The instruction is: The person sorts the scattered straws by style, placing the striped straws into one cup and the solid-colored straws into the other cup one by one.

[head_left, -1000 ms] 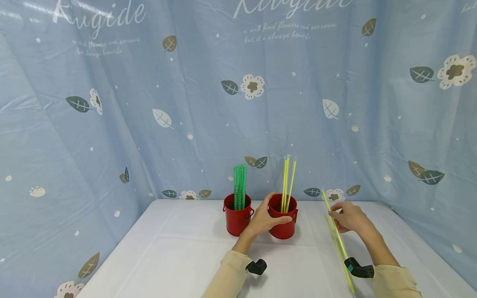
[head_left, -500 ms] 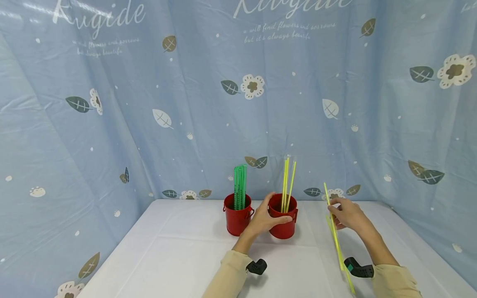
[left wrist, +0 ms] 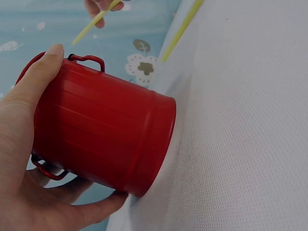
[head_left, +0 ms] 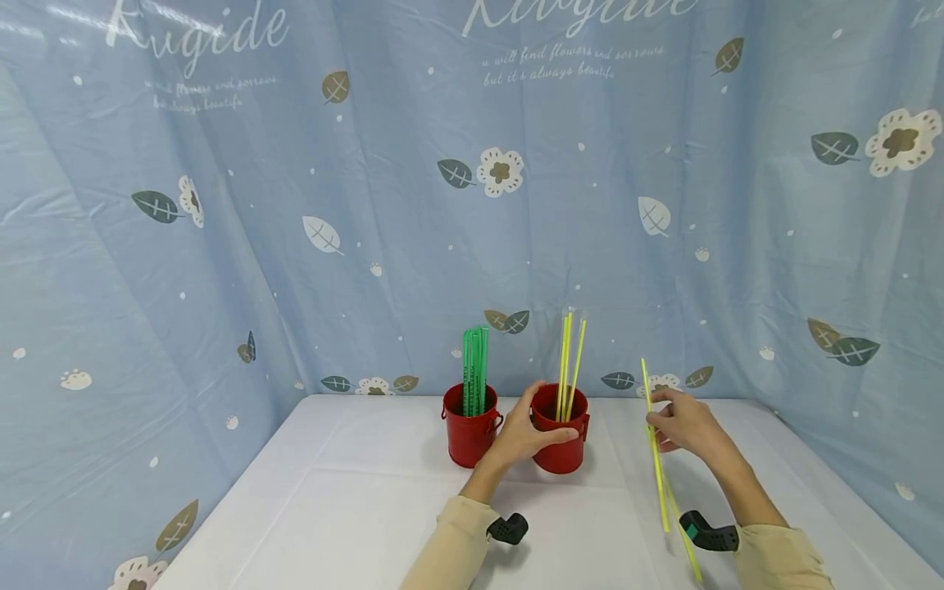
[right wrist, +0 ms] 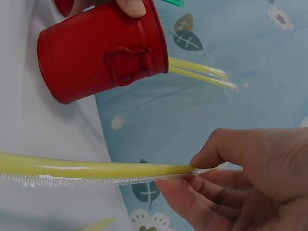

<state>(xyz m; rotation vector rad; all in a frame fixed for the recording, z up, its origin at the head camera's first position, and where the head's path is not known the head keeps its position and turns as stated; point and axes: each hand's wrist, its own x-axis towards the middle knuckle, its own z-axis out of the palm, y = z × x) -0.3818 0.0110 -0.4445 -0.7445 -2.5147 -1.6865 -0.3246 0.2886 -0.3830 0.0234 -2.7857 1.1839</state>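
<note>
My left hand grips the right red bucket around its side, thumb in front; in the left wrist view the thumb lies near the rim and the fingers curl beneath. Several yellow straws stand in this bucket. Off to its right, my right hand pinches a yellow straw in a clear wrapper, between thumb and fingers near its upper part. That straw is held above the table, steeply tilted. Beneath it another yellow straw lies on the white cloth.
Left of the gripped bucket stands a second red bucket with several green wrapped straws upright in it. A white cloth covers the table. A blue patterned curtain hangs right behind it.
The pinched straw has been lifted off the one beside it and turned more upright, its lower end swinging left. My left hand stays on the bucket.
</note>
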